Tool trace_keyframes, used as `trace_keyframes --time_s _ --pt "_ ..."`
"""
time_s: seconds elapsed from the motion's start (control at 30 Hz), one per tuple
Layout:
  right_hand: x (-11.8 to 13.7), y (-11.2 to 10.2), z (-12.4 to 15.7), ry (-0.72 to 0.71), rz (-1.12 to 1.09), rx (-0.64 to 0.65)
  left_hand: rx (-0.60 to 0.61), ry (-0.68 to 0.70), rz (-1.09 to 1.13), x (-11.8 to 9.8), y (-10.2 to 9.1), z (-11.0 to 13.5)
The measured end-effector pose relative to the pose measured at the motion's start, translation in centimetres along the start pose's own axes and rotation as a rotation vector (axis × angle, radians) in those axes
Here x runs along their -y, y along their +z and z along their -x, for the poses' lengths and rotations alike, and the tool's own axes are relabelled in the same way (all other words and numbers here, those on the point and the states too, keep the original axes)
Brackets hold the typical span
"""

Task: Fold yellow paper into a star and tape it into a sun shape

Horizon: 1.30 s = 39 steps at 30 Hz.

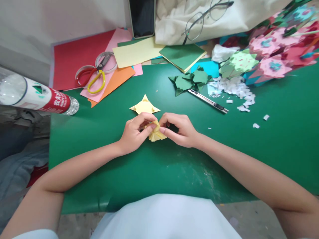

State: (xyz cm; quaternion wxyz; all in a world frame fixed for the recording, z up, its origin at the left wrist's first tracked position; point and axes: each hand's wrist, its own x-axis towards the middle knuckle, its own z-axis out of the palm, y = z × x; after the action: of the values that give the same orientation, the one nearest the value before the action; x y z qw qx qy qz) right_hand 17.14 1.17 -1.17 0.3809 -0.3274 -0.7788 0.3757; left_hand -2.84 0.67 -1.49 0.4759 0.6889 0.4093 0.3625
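Pinching folded yellow paper (156, 136)
It sits between left grip (134, 134) and right grip (185, 132), both nipping it.

Table (119, 186), green: one folded yellow paper (156, 136), in the grip of left hand (136, 131) and right hand (181, 131); one four-pointed yellow paper shape (144, 107), just beyond; scissors (100, 73), red and yellow handles, on coloured sheets (77, 53); dark green folded papers (185, 82); utility knife (208, 101), beside these; white paper scraps (231, 87); pink paper flowers (275, 66); eyeglasses (195, 26), on pale cloth (171, 30); phone (142, 18), screen dark; bottle (50, 98), red-and-white label, far left
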Motion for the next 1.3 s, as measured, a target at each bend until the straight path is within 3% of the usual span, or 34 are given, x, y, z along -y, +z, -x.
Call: trace_keyframes --time_s 0.2,0.43,0.6,0.73,0.9,1.13,1.3 --pt "0.1 0.1 0.0 0.005 0.014 0.004 -0.057 0.158 -0.107 -0.1 0.1 -0.3" --pt "0.3 -0.1 0.0 0.043 -0.033 -0.021 -0.098 0.228 -0.298 -0.4 0.3 0.0" --pt "0.3 -0.2 0.2 0.067 -0.062 -0.069 -0.129 0.173 -0.293 -0.3 0.2 -0.1" --pt "0.4 0.2 0.1 0.172 0.042 -0.084 -0.141 0.131 -0.26 -0.1 0.2 -0.1" --pt "0.3 0.2 0.0 0.281 -0.045 -0.046 -0.142 0.109 -0.246 -0.1 0.2 0.0" --pt "0.4 0.4 0.2 0.183 0.063 -0.059 -0.139 0.175 -0.289 -0.5 0.3 -0.2" --pt "1.0 0.7 0.3 0.261 0.012 -0.081 -0.155 0.14 -0.259 -0.4 0.2 0.0"
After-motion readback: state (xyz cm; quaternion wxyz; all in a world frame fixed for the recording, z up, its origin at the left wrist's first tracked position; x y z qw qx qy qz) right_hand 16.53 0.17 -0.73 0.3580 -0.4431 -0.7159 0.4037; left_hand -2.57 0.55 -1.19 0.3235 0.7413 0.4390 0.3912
